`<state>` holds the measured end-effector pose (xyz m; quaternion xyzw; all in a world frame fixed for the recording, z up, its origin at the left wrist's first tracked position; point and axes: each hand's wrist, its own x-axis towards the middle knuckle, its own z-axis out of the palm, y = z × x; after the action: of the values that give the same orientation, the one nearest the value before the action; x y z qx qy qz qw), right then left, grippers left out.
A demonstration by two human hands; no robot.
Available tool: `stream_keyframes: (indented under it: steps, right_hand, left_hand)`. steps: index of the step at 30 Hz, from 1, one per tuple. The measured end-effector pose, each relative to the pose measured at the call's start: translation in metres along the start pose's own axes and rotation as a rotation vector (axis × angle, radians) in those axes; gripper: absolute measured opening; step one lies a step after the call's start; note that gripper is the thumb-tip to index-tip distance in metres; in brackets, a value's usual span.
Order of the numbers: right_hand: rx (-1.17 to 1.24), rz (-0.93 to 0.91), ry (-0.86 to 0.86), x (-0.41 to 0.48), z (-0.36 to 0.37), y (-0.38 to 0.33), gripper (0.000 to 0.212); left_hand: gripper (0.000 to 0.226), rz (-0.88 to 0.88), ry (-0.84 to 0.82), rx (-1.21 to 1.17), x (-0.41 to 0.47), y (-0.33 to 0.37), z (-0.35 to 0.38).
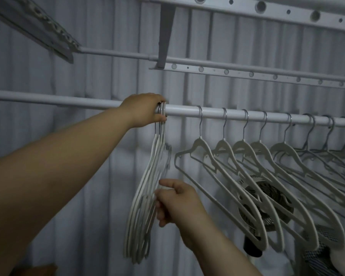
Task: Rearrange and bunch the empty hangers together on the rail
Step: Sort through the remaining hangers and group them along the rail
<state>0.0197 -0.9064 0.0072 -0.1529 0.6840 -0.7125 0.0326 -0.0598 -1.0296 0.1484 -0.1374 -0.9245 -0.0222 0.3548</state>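
Note:
A white rail (187, 111) runs across the view. A tight bunch of several white hangers (141, 206) hangs from it left of centre. My left hand (145, 110) grips the rail and the metal hooks of that bunch. My right hand (175, 200) is lower down, its fingers curled on the bodies of the bunched hangers. To the right, several more white hangers (223, 170) hang spaced apart along the rail, with their hooks over it.
A round black fan (267, 198) sits behind the spaced hangers. Patterned fabric (319, 255) lies at the lower right. Above are a second rail (118, 53) and a perforated white bracket (247, 74). A pale curtain (88, 176) forms the backdrop.

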Motion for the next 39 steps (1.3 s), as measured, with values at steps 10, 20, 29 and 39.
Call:
stream_keyframes:
  steps: [10, 20, 29, 39]
  right_hand:
    - [-0.107, -0.089, -0.006, 0.009, 0.012, 0.004, 0.035]
    - [-0.076, -0.142, 0.174, 0.002, -0.009, 0.004, 0.033]
    - [-0.055, -0.15, 0.232, -0.002, -0.029, 0.005, 0.029]
    - [-0.135, -0.165, 0.216, -0.011, -0.043, -0.009, 0.016]
  left_hand:
    - [0.049, 0.004, 0.024, -0.007, 0.0, -0.008, 0.003]
    - [0.052, -0.012, 0.041, -0.004, -0.004, -0.018, 0.001]
    - [0.05, -0.011, 0.067, 0.017, -0.004, -0.021, 0.001]
    - [0.066, 0.008, 0.209, -0.137, -0.02, -0.015, 0.004]
